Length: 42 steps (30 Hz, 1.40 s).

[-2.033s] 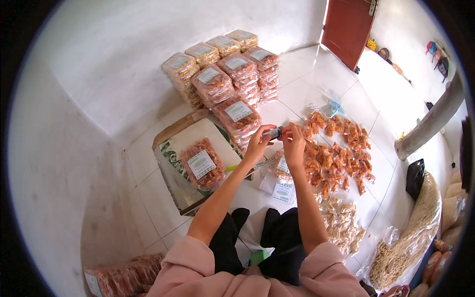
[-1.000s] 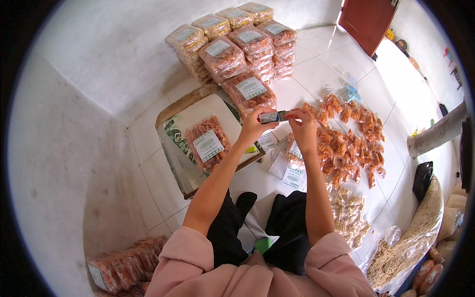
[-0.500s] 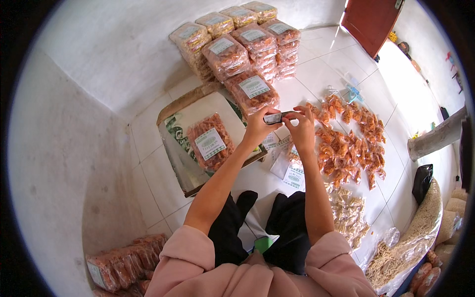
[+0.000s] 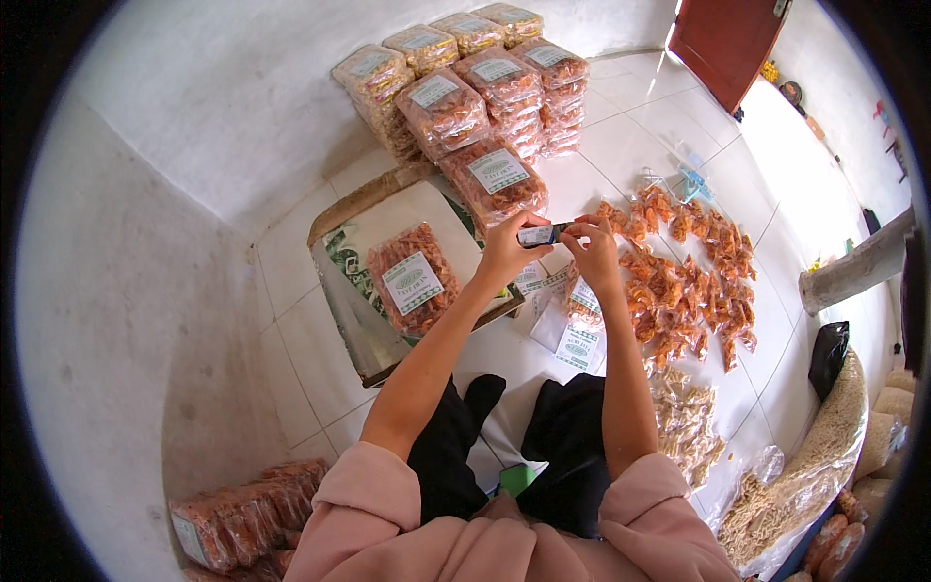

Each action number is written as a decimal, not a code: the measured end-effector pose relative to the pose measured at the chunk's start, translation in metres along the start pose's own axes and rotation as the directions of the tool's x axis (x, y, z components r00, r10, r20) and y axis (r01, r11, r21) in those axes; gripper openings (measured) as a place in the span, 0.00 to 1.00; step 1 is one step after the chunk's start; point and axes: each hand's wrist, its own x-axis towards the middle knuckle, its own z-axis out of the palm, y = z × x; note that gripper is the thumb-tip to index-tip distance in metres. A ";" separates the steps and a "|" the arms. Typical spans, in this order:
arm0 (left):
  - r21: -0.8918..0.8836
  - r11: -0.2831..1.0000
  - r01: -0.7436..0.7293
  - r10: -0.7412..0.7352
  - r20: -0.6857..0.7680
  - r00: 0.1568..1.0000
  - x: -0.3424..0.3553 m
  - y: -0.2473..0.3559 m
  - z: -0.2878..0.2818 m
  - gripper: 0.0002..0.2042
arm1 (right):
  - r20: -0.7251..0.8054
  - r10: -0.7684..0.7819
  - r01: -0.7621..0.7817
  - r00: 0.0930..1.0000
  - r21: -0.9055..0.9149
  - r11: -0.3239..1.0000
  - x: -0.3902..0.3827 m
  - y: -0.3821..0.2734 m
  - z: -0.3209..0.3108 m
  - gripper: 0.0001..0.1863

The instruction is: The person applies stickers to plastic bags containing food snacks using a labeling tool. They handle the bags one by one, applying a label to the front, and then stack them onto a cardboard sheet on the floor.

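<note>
My left hand (image 4: 506, 246) grips the left end of a small dark rectangular object (image 4: 536, 235) with a white and blue face, at the middle of the view. My right hand (image 4: 593, 248) has its fingers pinched at the object's right end. Below and left of them, a large bag of orange snacks with a white label (image 4: 411, 282) lies on a paper-lined, worn carton (image 4: 339, 202). Right of it are printed label sheets (image 4: 580, 348) and a smaller labelled bag (image 4: 582, 307), partly hidden by my right arm.
Bagged snacks stand in stacks (image 4: 493, 112) by the back wall and at lower left (image 4: 242, 514). Many small orange packets (image 4: 679, 291) and pale snack packets (image 4: 679, 427) lie to the right, near a long bulk sack (image 4: 805, 466). A post (image 4: 853, 257) and red door (image 4: 727, 44) are beyond.
Since two seconds ago the view has shifted and both hands appear higher in it, still on the small object. In the last half second my right fingers moved slightly.
</note>
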 end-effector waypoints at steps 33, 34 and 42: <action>-0.206 0.969 0.136 -0.127 0.057 0.990 0.003 -0.009 0.064 0.17 | -0.041 0.227 -0.203 0.973 0.316 0.927 -0.005 0.031 -0.048 0.07; -0.204 0.969 0.136 -0.127 0.056 0.990 0.003 -0.008 0.063 0.17 | -0.040 0.227 -0.203 0.973 0.317 0.926 -0.006 0.028 -0.046 0.07; -0.151 0.987 0.055 -0.049 0.042 0.998 0.001 -0.011 0.062 0.15 | 0.046 0.262 -0.266 0.964 0.185 0.946 -0.008 0.024 -0.040 0.08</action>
